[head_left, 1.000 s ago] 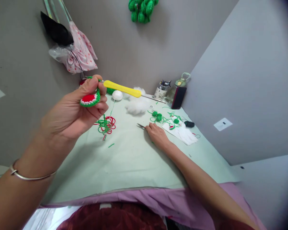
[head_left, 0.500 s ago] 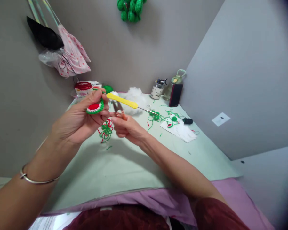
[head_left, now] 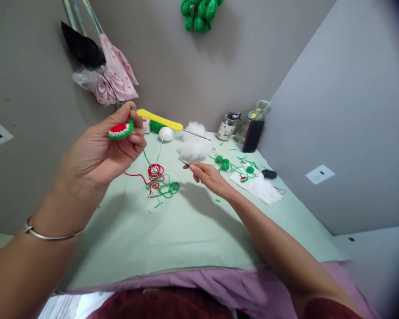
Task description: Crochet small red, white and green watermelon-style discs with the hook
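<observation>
My left hand [head_left: 108, 148] is raised at the left, its fingers closed on a yellow-handled crochet hook [head_left: 159, 119] and a small crocheted piece [head_left: 120, 130] in red, white and green. The hook's long metal shaft points to the right. Lower down, my right hand [head_left: 206, 175] is closed around the thread snips [head_left: 182, 161]; only their thin dark tip shows past the fingers. Between the hands, a loose tangle of red and green yarn [head_left: 168, 189] lies on the table, with a strand trailing toward my left hand.
White stuffing [head_left: 194, 144] and a white yarn ball [head_left: 166, 134] sit toward the back. Small green crocheted balls [head_left: 222, 163] and a white cloth [head_left: 261, 188] lie at the right. Behind stand a pen cup [head_left: 226, 128], a bottle [head_left: 248, 126] and a phone [head_left: 253, 136]. Bags [head_left: 115, 75] hang at left.
My right hand has moved right and down with the snips, away from my left hand. My left hand still holds the hook and crocheted piece, slightly higher. The yarn tangle is more spread out.
</observation>
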Tool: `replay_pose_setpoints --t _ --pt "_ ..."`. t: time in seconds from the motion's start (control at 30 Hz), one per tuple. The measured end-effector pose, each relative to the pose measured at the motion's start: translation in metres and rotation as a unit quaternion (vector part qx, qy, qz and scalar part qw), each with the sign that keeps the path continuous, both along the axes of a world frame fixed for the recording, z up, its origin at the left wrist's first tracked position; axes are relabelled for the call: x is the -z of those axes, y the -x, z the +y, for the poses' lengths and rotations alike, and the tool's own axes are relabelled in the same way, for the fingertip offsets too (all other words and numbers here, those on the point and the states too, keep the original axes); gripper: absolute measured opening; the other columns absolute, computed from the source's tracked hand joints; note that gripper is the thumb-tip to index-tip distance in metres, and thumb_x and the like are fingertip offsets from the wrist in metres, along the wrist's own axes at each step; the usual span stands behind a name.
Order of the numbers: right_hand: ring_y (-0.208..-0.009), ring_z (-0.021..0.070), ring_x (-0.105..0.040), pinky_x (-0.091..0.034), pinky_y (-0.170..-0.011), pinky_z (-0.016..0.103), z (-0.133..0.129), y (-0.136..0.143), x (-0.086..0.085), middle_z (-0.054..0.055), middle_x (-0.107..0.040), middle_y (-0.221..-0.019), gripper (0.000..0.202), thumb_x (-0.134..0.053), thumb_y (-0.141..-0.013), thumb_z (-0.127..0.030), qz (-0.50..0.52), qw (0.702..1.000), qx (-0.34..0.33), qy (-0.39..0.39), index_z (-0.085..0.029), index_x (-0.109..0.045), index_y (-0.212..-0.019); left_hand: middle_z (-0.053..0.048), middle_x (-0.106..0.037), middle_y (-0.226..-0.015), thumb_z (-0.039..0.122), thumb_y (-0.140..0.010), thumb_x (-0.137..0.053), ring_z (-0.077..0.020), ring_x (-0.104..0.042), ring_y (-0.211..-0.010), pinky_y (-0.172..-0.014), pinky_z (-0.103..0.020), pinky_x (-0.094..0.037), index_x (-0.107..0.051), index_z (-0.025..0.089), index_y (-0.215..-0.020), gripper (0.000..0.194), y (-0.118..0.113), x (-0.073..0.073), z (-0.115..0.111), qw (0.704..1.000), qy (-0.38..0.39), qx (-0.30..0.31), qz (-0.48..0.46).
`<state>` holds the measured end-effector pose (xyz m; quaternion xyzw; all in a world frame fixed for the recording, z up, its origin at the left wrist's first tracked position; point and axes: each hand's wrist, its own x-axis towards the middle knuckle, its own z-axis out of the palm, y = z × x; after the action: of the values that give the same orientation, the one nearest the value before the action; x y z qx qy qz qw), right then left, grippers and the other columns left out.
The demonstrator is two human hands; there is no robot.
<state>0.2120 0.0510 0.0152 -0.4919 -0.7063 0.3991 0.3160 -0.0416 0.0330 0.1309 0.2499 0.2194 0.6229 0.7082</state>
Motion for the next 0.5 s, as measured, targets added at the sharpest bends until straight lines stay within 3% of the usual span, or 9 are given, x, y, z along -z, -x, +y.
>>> replay_pose_setpoints --t 0.07,0.17,0.33,0.5 --pt "-0.072 0.0137 -0.051 -0.039 -0.071 0.028 -0.007 0.006 -0.01 0.0 -0.063 -0.078 0.049 -0.063 -0.095 -0.054 -0.04 0.998 0.014 -0.049 -0.015 -0.075 -0.123 0.001 -0.071 -0.077 0.012 -0.108 -0.051 -0.0061 -0.057 -0.063 -0.051 -0.014 -0.051 -0.07 0.021 -0.093 0.025 -0.001 0.004 0.001 1.0 0.007 0.013 -0.01" --pt "-0.075 0.014 -0.054 -0.04 -0.073 0.028 -0.016 0.023 -0.02 0.002 -0.07 -0.087 0.044 -0.067 -0.094 -0.048 -0.051 0.996 0.004 -0.073 -0.017 -0.074 -0.123 0.001 -0.071 -0.078 0.012 -0.107 -0.053 -0.0069 -0.058 -0.065 -0.051 -0.015 -0.05 -0.072 0.024 -0.097 0.025 -0.003 0.007 0.002 0.999 0.013 0.029 -0.026" --pt "-0.072 0.0128 -0.051 -0.035 -0.069 0.026 -0.016 0.057 -0.026 0.0 -0.066 -0.08 0.036 -0.066 -0.096 -0.045 -0.078 0.993 -0.032 -0.079 -0.018 -0.076 -0.118 0.0 -0.069 -0.077 0.011 -0.106 -0.056 -0.0049 -0.061 -0.067 -0.053 -0.014 -0.049 -0.07 0.016 -0.09 0.022 -0.01 0.008 -0.002 0.999 0.015 0.023 -0.03" --pt "-0.066 0.011 -0.046 -0.03 -0.065 0.026 -0.008 0.076 -0.024 -0.002 -0.063 -0.071 0.027 -0.061 -0.1 -0.038 -0.093 0.992 -0.022 -0.081 -0.019 -0.08 -0.102 0.001 -0.067 -0.076 0.008 -0.108 -0.05 -0.0038 -0.058 -0.062 -0.051 -0.014 -0.048 -0.068 0.015 -0.09 0.027 -0.014 0.009 -0.007 0.999 0.013 0.029 -0.033"
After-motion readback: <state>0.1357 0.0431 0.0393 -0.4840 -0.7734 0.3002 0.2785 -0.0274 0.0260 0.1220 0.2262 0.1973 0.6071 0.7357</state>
